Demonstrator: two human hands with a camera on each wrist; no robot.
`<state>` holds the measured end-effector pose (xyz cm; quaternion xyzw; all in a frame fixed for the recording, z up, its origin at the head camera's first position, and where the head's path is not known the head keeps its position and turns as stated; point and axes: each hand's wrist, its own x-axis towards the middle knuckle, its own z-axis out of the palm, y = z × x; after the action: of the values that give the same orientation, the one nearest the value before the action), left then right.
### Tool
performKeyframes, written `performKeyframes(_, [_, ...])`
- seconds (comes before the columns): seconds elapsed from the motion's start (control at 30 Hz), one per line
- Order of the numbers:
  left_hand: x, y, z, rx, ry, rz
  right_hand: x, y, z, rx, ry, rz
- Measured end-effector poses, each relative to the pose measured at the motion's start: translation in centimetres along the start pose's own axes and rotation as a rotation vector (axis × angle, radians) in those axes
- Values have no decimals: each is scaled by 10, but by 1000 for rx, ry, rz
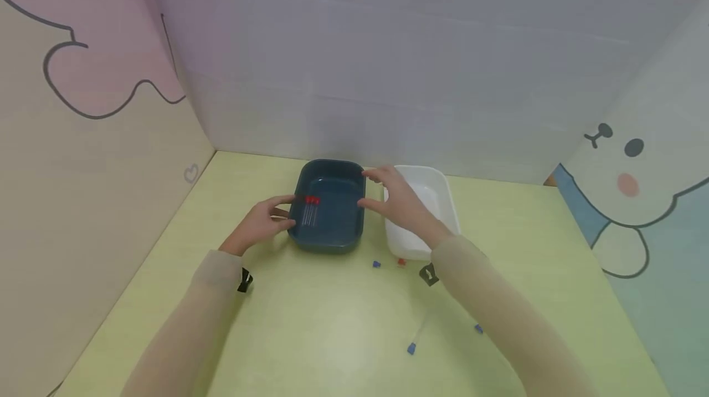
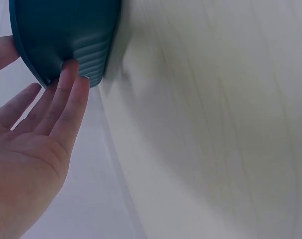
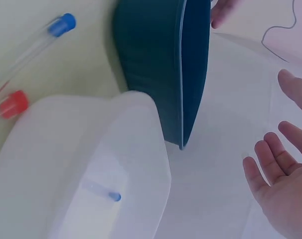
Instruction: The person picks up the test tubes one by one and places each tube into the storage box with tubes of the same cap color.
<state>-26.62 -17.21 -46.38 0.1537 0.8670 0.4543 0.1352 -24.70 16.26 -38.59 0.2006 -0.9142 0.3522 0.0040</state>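
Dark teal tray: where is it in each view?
Head: dark teal tray near the centre, left of the white tray.
Left wrist: dark teal tray at top left, cut off above.
Right wrist: dark teal tray at top centre, cut off above.
Shared landmark: the left hand, beside it in every view.

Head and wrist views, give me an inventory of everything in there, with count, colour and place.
Deep tray: one, dark blue, on the table
Shallow tray: one, white, right of the blue one
Red-capped tubes: four visible, clear with red caps; three in the blue tray, one by the white tray
Blue-capped tubes: four visible, blue caps; three on the table, one in the white tray
Table: one, pale yellow-green, underneath
Wall panels: three, pale, cartoons on the side ones
Wrist devices: two, black, at the wrists
Sleeves: two, beige
Left hand: one, touching the blue tray
Right hand: one, above the white tray
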Motion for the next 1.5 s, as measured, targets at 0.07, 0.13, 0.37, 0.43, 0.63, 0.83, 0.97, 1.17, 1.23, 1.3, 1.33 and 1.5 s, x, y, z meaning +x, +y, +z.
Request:
performKeyframes(0.07, [1,-1,-1,-3,-1,-1,-9,3,-4,-3,9,-18])
performKeyframes(0.13, [1,-1,-1,-6,-4,3,-18,6,-7,-11,9,-34])
performKeyframes(0.37, [3,0,-1,-26,6,42,-47,10,-15,-65,14,-106])
performKeyframes(0.43, [3,0,-1,-32,4,44,-54,11,-16,-83,17,-121])
performKeyframes(0.63, [5,-2,0,-55,-4,33,-74,11,-21,-110,-30,-86])
performKeyframes(0.83, [6,-7,2,-65,-1,63,-95,16,-22,-66,-106,24])
performKeyframes(0.97, [7,-9,2,-69,-12,75,-105,23,-19,-39,-97,32])
performKeyframes(1.17, [6,-11,2,-98,-32,81,-115,28,-18,-48,-120,64])
performKeyframes(1.23, [6,-11,2,-100,-35,80,-119,28,-18,-41,-148,119])
performKeyframes(1.3, [6,-12,3,-101,-41,84,-122,29,-19,-33,-178,168])
performKeyframes(1.33, [6,-12,3,-103,-41,81,-124,30,-19,-30,-191,183])
performKeyframes(1.5, [7,-12,5,-114,-57,76,-134,36,-20,-63,-226,166])
